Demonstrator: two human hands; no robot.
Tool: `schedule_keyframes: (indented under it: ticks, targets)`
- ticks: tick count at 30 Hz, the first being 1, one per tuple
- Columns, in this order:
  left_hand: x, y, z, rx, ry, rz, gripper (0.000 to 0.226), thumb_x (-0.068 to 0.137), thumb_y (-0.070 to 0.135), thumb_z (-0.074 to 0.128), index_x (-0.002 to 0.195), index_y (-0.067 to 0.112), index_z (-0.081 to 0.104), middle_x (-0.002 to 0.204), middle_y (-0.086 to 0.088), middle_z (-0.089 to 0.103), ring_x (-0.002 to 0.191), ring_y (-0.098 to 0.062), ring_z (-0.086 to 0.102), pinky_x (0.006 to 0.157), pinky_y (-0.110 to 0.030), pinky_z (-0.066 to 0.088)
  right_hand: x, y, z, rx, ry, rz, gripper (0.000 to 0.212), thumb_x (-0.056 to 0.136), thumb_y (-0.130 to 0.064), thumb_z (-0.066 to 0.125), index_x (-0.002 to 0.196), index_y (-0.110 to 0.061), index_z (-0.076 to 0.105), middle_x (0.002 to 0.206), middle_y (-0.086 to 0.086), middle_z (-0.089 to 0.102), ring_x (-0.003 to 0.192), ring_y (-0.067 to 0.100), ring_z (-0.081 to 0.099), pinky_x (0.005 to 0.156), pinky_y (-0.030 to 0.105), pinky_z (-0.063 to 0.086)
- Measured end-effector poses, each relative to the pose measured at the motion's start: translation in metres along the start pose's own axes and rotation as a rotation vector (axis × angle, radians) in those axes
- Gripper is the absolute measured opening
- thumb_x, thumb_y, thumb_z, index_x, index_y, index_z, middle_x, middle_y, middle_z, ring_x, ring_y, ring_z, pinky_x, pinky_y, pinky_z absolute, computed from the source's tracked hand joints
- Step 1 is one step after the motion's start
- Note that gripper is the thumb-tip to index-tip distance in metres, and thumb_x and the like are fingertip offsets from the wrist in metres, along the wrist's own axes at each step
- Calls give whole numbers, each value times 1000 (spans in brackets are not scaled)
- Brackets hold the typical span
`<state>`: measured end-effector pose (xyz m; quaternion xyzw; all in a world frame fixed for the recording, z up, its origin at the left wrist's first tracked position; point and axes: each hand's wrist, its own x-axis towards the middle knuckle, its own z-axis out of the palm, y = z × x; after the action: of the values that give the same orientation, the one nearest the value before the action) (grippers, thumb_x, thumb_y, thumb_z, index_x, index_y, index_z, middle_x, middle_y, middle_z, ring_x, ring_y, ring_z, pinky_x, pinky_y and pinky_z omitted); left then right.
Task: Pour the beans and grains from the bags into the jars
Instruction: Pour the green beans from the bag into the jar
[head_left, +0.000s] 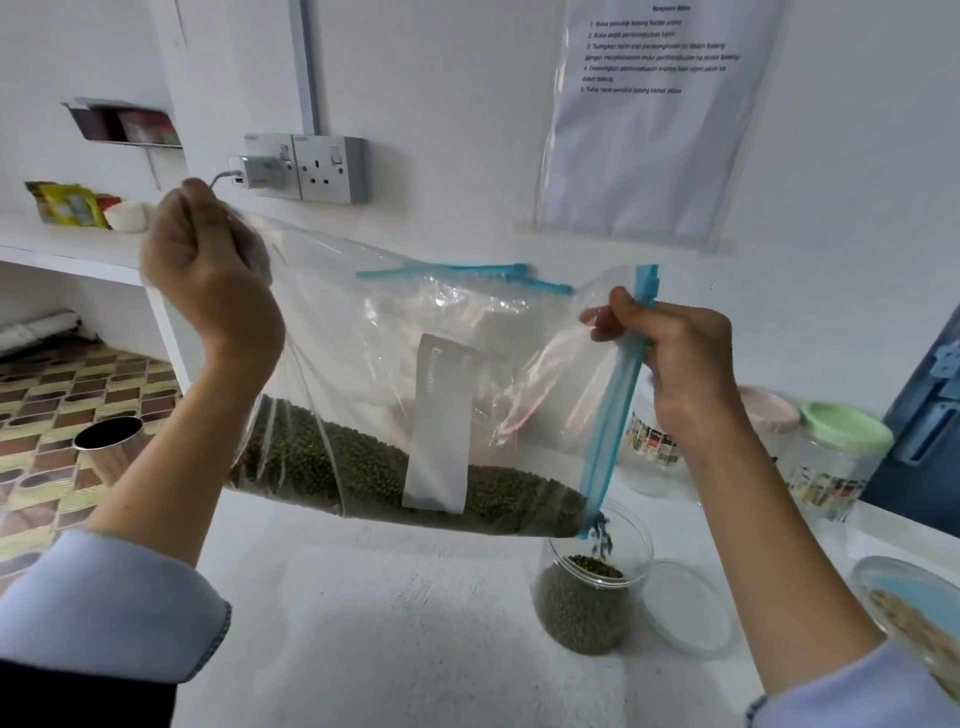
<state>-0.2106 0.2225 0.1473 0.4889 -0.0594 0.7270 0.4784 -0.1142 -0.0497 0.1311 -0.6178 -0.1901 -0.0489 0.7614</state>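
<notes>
A clear zip bag (395, 364) with a blue zipper strip hangs tipped on its side above the white counter, green mung beans lying along its lower edge. My left hand (208, 270) grips the bag's bottom corner, raised high. My right hand (670, 358) pinches the blue zipper edge at the bag's mouth. Beans fall from the lowest corner of the mouth into an open clear jar (592, 587), which is partly filled with green beans.
A clear lid (691, 608) lies right of the jar. Behind stand jars with a pink lid (769, 410) and a green lid (841, 431). A grain-filled container (909, 613) sits at the right edge. A steel cup (109, 441) stands on the left.
</notes>
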Motion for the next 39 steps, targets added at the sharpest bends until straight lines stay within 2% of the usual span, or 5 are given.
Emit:
schedule_keyframes:
  ticks: [9,19,26,32,39]
  targets:
    - [-2,-2,2,-15,26,-44,40,100,9,35,61,16,38,41,14,39,35,-13,28,37,-26,22,-2,0,-1,22,117,-10,19,86,-17,67,67,-16,71,71,-5,73,66,9,63,86,27,48]
    - [-1,-5,-1,1,28,-36,40,100,8,34,61,15,39,43,11,40,37,-15,29,38,-24,24,1,-1,2,-7,19,10,18,85,-16,69,68,-13,73,73,0,74,69,12,65,84,28,49]
    - [-2,-8,-3,-8,51,-26,38,100,13,36,62,14,37,44,2,35,39,-22,24,40,-21,24,5,-1,7,-20,14,-14,17,85,-16,69,67,-14,73,73,0,74,71,13,65,93,31,49]
    - [2,-13,-5,-11,39,-12,38,100,13,36,62,14,39,42,8,39,37,-20,25,39,-21,25,11,-2,9,-30,-21,-15,16,85,-16,69,70,-11,74,76,3,75,69,13,65,98,37,48]
    - [0,-13,-3,-6,47,-41,38,100,14,36,62,13,39,44,3,37,36,-17,26,38,-21,24,15,6,3,-22,41,-22,20,86,-18,69,66,-15,72,73,-2,74,69,12,65,87,29,48]
